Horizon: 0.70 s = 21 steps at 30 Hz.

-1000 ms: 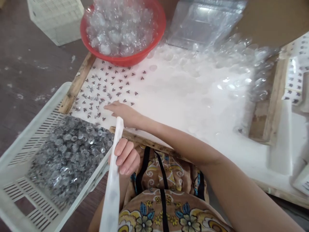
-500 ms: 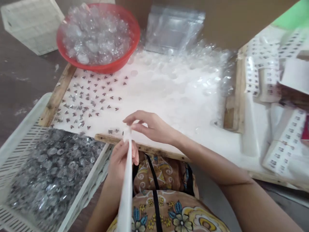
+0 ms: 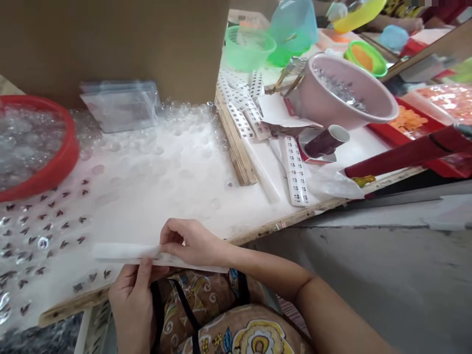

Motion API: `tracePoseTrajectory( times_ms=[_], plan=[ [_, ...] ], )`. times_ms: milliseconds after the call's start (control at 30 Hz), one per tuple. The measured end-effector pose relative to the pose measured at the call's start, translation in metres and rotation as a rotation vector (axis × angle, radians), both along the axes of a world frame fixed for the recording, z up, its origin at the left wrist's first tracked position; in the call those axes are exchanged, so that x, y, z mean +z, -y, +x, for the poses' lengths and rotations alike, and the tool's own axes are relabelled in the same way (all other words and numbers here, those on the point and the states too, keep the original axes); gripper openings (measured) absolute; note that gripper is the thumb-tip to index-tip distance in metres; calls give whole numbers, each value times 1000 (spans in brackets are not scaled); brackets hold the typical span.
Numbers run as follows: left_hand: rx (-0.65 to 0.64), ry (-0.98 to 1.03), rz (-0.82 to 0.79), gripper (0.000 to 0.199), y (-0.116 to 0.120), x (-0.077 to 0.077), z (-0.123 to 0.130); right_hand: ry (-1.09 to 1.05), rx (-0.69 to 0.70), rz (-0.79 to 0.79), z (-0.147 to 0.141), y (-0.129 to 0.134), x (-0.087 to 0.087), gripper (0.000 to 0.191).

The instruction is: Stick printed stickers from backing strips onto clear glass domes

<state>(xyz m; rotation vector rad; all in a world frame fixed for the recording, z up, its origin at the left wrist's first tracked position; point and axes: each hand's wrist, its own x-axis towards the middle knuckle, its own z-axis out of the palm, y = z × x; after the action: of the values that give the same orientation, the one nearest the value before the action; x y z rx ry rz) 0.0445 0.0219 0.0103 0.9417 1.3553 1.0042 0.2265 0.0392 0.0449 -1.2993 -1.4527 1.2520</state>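
Note:
A long white paper strip (image 3: 118, 251) with a few small dark marks along it lies level over the table's front edge. My left hand (image 3: 133, 292) pinches its lower edge between thumb and fingers. On the strip's upper side my right hand (image 3: 191, 243) is closed, thumb and forefinger together at the paper. Left of the hands, clear round plastic pieces with dark printed marks (image 3: 46, 226) are spread in loose rows on the white tabletop (image 3: 140, 211). Plain clear round pieces (image 3: 180, 129) lie farther back.
A red basin (image 3: 72, 142) of clear pieces stands at the left. Behind are clear plastic bags (image 3: 123, 105) and a cardboard panel (image 3: 110, 39). Right of a wooden bar (image 3: 236, 147) lie printed strips (image 3: 296, 172), a dark red roll (image 3: 324, 142) and a pink basin (image 3: 313, 93). Another person's arm shows beyond.
The view has swung right. The strip has turned from hanging upright toward my body to lying crosswise, with both hands still at it.

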Motion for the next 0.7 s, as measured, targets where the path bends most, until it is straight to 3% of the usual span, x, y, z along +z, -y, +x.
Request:
tracePoseTrajectory(
  times_ms=[167,333,400,600,700],
  plan=[
    [-9,41,-72,27,-5,3,35,-54,-250,87,28,11,1,5],
    [27,196,-31,29,-7,4,73,-45,-256,42,33,26,-7,4],
    [38,232,-11,31,-7,1,82,-30,-321,52,32,31,-11,4],
    [-180,202,-114,31,-5,-5,102,-17,-508,113,37,39,-23,7],
    [-156,189,-116,36,-2,-5,116,19,-624,156,28,40,-29,6]
  ],
)
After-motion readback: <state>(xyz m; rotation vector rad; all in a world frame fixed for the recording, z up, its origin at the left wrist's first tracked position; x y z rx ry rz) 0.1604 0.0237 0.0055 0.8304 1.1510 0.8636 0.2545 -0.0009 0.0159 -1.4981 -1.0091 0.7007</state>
